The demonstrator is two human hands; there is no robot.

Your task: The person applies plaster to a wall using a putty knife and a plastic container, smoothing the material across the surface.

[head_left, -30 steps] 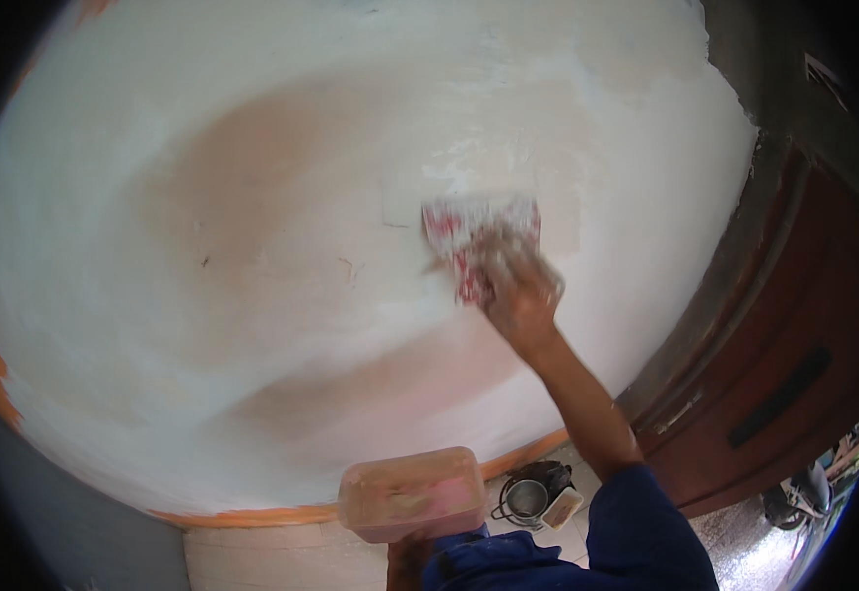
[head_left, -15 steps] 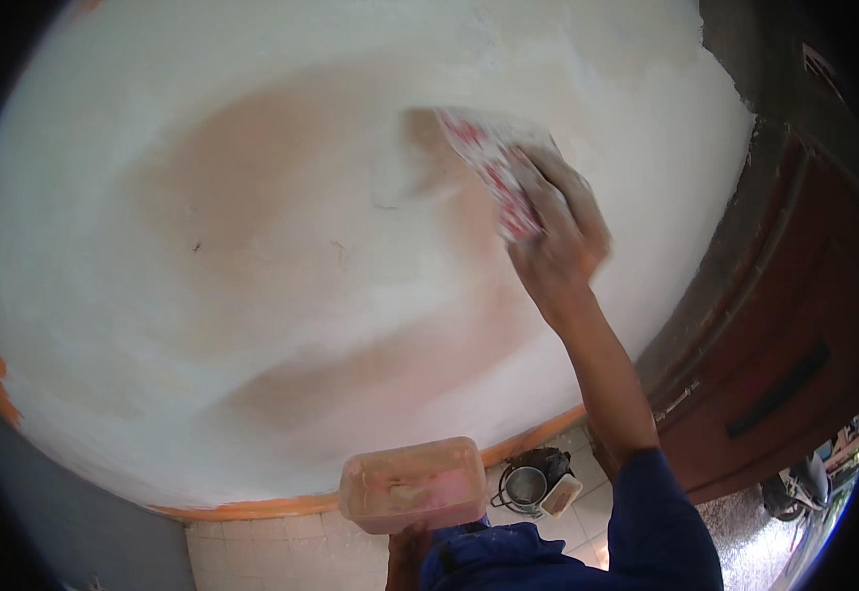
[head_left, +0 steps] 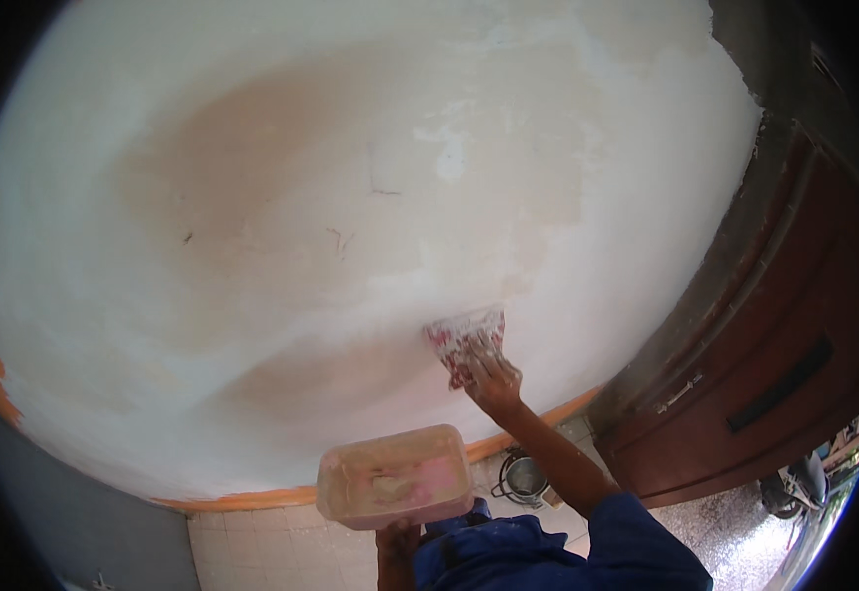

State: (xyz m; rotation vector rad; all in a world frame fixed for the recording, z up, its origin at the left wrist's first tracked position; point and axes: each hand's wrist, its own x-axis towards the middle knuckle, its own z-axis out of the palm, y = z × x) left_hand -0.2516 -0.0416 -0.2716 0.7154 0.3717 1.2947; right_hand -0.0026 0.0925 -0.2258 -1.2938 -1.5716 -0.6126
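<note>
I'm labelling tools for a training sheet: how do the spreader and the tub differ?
The spreader is flat, flaring to a wide edge; the tub is a hollow open box. The spreader looks smaller than the tub. The right grip holds the spreader; the left grip holds the tub. Both carry pale smears.

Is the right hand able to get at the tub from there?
Probably yes: the tub looks open on top, and nothing seems to stand between it and the right hand, though that hand holds a spreader.
</note>
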